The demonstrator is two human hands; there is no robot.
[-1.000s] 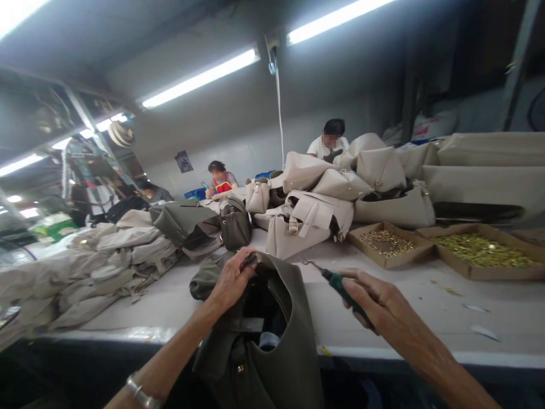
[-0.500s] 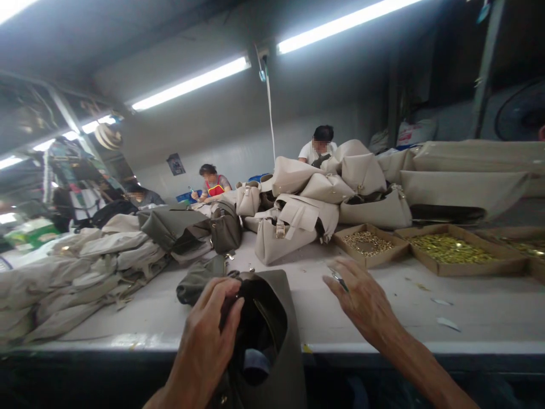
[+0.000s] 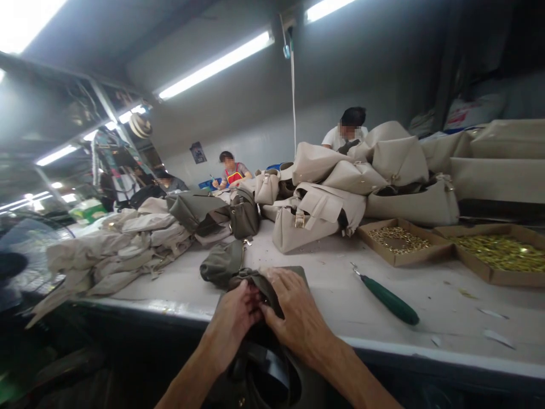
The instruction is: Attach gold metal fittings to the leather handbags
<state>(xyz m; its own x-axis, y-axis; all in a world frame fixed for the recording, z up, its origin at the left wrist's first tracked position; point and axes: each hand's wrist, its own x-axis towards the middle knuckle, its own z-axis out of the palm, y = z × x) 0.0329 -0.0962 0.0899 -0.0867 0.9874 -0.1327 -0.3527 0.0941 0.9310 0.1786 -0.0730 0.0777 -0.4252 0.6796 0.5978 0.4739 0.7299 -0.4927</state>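
Observation:
A dark olive handbag (image 3: 300,275) lies open at the table's front edge, its dark inside facing me and a pale patch inside it. My left hand (image 3: 238,312) pinches the edge of its opening, fingers curled in. Across from it, my right hand (image 3: 296,301) grips the same edge with the thumb inside and the fingers over the outside. Between the hands, what the fingertips touch is partly hidden. A gathered olive pouch-like part (image 3: 221,261) sits just behind the handbag. To the right lies a hand tool with a green handle (image 3: 392,301) and thin metal tip, apart from both hands.
Beige bags (image 3: 306,221) are piled at the back, with olive bags (image 3: 244,213) beside them. Beige pieces (image 3: 128,250) are heaped at left. Cardboard trays hold small gold parts (image 3: 398,241) and yellowish metal parts (image 3: 498,253). Several people work behind the table.
My right hand has let go of the green-handled tool, now lying on the table, and has moved left onto the handbag. My left hand stays at the bag's opening. The view has shifted left.

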